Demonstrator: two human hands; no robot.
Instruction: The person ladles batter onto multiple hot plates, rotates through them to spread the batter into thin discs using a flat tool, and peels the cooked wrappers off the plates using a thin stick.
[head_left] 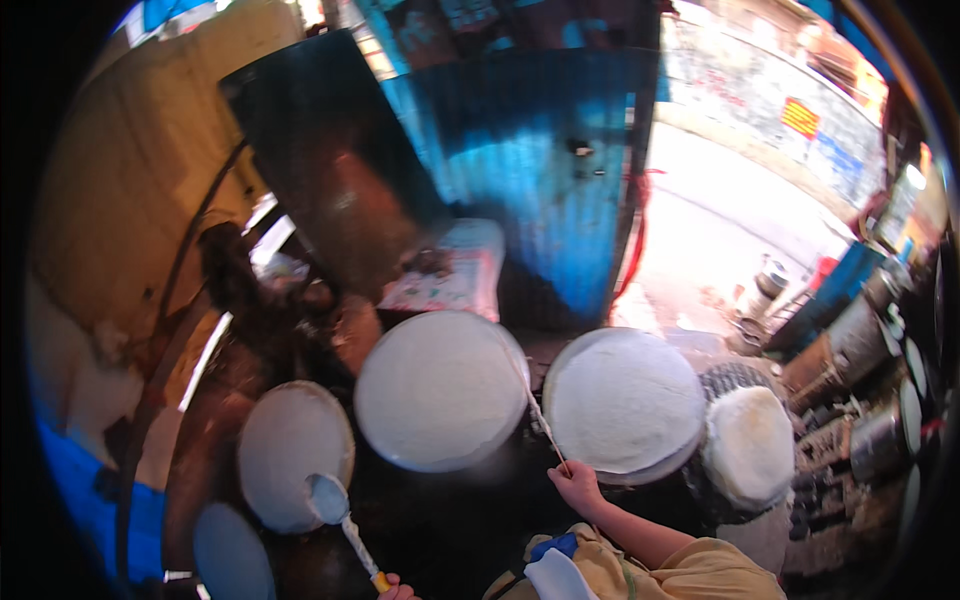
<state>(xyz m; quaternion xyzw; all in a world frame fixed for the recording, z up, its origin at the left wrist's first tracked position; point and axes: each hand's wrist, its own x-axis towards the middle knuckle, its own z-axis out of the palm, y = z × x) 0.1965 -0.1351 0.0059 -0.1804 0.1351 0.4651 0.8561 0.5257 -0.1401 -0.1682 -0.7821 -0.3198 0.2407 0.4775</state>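
Note:
My left hand (pixel 398 589), partly cut off by the lower edge, is closed around the yellow-ended handle of a ladle (pixel 327 497). The ladle's bowl hangs at the lower right rim of a round, white-topped surface (pixel 292 450) on the left. In my right hand (pixel 577 487) is a thin stick (pixel 543 425), its shaft partly white, pointing up and left. The stick passes between a large pale round surface (pixel 440 390) in the middle and another round pan (pixel 665 470) on the right. A thin white sheet (pixel 625 400) covers most of that right pan.
At right, a pile of white round sheets (pixel 750 447) lies on a dark woven mat (pixel 733 376). A grey disc (pixel 232 555) stands at lower left. Behind the pans are a white sack (pixel 470 262), a leaning dark board (pixel 335 160) and a blue corrugated door (pixel 540 180). Metal pots (pixel 880 445) line the right.

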